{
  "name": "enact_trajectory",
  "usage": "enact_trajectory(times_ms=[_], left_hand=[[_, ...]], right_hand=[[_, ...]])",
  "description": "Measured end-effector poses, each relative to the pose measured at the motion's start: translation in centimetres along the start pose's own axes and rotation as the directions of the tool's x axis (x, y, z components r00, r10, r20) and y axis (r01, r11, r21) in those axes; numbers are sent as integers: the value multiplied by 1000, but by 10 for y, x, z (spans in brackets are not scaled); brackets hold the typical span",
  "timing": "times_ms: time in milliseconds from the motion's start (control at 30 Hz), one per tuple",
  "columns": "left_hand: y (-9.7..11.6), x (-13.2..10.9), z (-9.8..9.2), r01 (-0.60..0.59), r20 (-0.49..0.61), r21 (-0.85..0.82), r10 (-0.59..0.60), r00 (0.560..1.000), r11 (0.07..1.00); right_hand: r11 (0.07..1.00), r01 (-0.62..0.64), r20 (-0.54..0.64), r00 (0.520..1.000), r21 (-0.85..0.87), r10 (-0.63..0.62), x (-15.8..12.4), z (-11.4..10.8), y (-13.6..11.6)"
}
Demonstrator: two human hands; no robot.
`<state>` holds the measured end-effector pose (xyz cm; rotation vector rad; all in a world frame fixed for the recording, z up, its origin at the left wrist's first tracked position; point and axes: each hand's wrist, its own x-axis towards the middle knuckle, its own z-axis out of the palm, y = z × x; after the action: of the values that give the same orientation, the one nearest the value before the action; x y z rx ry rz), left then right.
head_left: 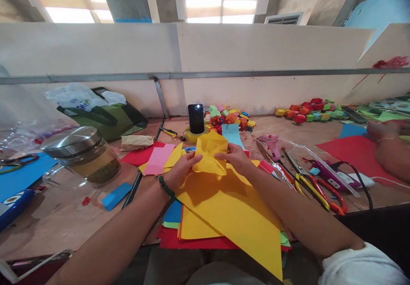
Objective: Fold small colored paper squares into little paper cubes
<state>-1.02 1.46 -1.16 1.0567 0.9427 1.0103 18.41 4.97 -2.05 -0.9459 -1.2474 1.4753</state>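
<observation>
Both my hands pinch a partly folded yellow paper held above the table. My left hand, with a green bead bracelet at the wrist, grips its left edge. My right hand grips its right edge with fingers curled. Beneath them lies a stack of coloured sheets: a large yellow sheet on top, orange, red, blue and green below. A pink sheet and a red sheet lie just left of my hands.
A glass jar with a metal lid stands at left. A phone stands upright behind. Folded paper cubes pile at the wall. A glue gun, scissors and cables lie right. Another person's hand rests far right.
</observation>
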Motion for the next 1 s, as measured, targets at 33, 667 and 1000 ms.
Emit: enact_trajectory(times_ms=[33, 667, 1000], left_hand=[[-1, 0, 1, 47, 31, -8, -47, 998, 999], [29, -8, -11, 173, 93, 551, -266, 960, 816], [19, -7, -9, 75, 162, 662, -241, 957, 745]], right_hand=[[1000, -10, 4, 1000, -2, 10, 1, 0, 2], [952, -12, 286, 953, -305, 103, 2, -22, -23], [836, 195, 434, 899, -513, 56, 0, -11, -13]])
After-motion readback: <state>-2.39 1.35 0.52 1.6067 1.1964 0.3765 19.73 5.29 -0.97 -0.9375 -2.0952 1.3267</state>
